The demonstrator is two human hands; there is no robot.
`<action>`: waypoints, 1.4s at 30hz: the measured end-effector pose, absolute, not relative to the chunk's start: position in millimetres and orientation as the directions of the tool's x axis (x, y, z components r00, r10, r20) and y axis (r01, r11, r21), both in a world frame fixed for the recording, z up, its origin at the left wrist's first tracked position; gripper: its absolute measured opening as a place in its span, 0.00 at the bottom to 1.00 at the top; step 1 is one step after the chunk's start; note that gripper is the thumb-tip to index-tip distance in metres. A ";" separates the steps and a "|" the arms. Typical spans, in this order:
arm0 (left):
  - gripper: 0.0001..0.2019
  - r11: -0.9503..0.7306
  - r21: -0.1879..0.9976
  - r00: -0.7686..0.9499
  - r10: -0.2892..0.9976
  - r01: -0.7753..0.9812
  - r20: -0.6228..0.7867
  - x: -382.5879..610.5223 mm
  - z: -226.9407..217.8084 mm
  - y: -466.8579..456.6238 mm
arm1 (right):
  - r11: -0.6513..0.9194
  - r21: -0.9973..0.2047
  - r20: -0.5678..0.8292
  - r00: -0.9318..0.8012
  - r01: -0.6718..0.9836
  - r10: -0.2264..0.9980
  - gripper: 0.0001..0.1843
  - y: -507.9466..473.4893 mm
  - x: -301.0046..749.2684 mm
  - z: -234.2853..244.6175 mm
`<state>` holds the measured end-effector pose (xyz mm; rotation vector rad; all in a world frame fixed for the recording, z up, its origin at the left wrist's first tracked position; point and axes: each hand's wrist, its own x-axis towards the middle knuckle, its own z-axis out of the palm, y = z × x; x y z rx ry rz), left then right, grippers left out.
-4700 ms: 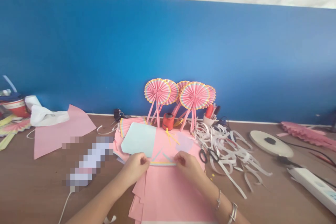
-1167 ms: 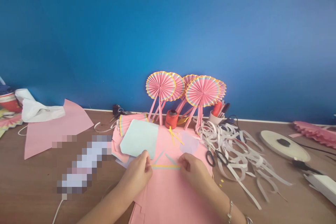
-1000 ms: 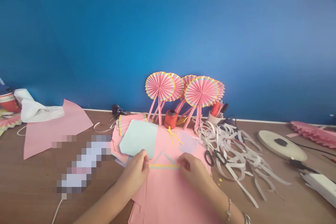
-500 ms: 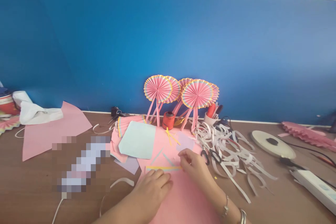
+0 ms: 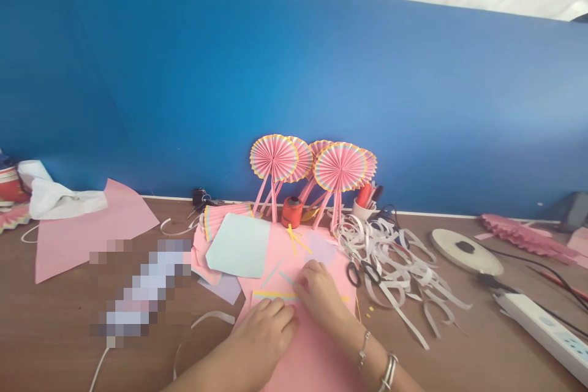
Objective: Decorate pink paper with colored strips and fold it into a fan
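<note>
A pink paper sheet (image 5: pixel 301 361) lies before me, with a yellow and pale-blue strip (image 5: pixel 271 295) running along its top edge. My left hand (image 5: pixel 269 331) rests on this sheet just below the strip, its fingers lying on the paper, holding nothing. My right hand (image 5: pixel 316 294) is bent over the strip's right part, fingers closed and fingertips down against the paper; whatever is between them is hidden. Thin pale-blue paper strips (image 5: pixel 272 274) lie just above. Yellow paper strips (image 5: pixel 296 239) cross each other farther back.
Pink pleated paper fans (image 5: pixel 340 166) stand at the back by an orange-red roll (image 5: pixel 291 212). Black-handled scissors (image 5: pixel 362 272) lie among curled white strips (image 5: pixel 390 257). A light-blue sheet (image 5: pixel 241 245) is at left; a white power strip (image 5: pixel 542 331) sits at right.
My right hand has moved left along the strip, closer to my left hand, baring the strip's yellow right end. My left hand has stayed on the paper. The view has shifted slightly.
</note>
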<state>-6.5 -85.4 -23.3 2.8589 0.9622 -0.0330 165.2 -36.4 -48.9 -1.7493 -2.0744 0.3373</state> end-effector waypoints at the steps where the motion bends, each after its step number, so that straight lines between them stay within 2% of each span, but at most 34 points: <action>1: 0.19 -0.791 0.111 0.798 0.599 0.602 -0.061 -6.5 -23.3 -85.4 | 0.186 -0.406 0.152 -0.134 0.895 0.979 0.10 -37.2 164.4 -48.3; 11: 0.17 -0.798 0.096 0.803 0.595 0.594 -0.024 -6.4 -22.2 -86.1 | 0.227 -0.291 0.240 -0.159 0.930 0.958 0.11 -41.8 160.8 -50.3; 14: 0.19 -0.801 0.108 0.806 0.592 0.589 -0.009 -7.8 -25.4 -85.4 | 0.259 -0.319 0.269 -0.175 0.912 0.947 0.11 -40.3 162.4 -55.0; 21: 0.18 -0.793 0.108 0.798 0.602 0.599 -0.001 -8.8 -25.9 -84.9 | 0.359 -0.485 0.324 -0.218 0.797 0.921 0.08 -36.2 173.9 -52.4; 27: 0.17 -0.792 0.113 0.797 0.605 0.600 0.003 -8.3 -23.2 -85.3 | 0.319 -0.463 0.205 -0.251 0.827 0.946 0.08 -39.4 171.8 -44.5; 31: 0.18 -0.790 0.114 0.794 0.608 0.603 0.015 -9.3 -27.7 -84.8 | 0.352 -0.457 0.236 -0.270 0.817 0.933 0.08 -39.5 173.4 -40.7; 34: 0.16 -0.778 0.104 0.779 0.626 0.620 0.032 -10.5 -28.8 -83.4 | 0.333 -0.578 0.243 -0.232 0.745 0.942 0.08 -38.3 181.7 -35.5; 38: 0.12 -0.744 0.102 0.746 0.665 0.660 0.022 -13.3 -27.5 -80.6 | 0.154 -0.771 0.040 -0.195 0.618 0.980 0.06 -36.8 197.6 -28.2; 42: 0.13 -0.729 0.134 0.732 0.680 0.671 0.038 -15.9 -32.3 -79.5 | 0.088 -0.850 -0.044 -0.238 0.519 0.970 0.03 -32.0 211.6 -32.9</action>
